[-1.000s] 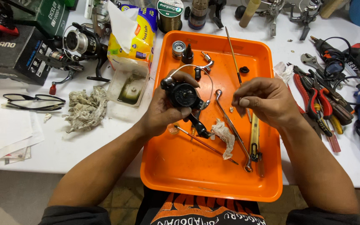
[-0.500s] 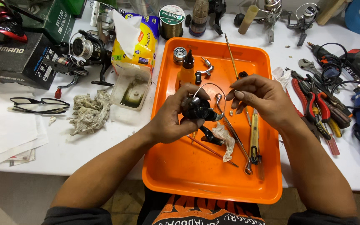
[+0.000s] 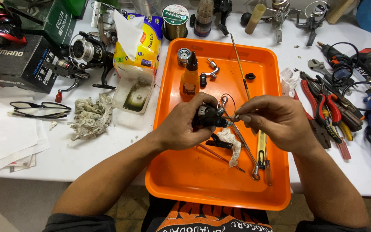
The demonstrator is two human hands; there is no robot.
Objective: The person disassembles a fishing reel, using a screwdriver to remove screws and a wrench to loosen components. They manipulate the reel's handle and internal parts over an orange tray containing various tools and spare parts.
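Left hand (image 3: 185, 126) grips black reel body (image 3: 207, 118); right hand (image 3: 275, 120) pinches its wire bail (image 3: 227, 103) over orange tray (image 3: 207, 189).

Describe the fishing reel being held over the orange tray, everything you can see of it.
The fishing reel is small, black, with silver metal parts and a thin wire bail looping above it. The left hand wraps its body, hiding much of it; the right hand pinches a small part at its front. It hangs above the orange tray, over a crumpled white cloth.

The person is wearing dark short sleeves and a black shirt showing orange print; both forearms and hands (image 3: 184, 127) are showing bare.
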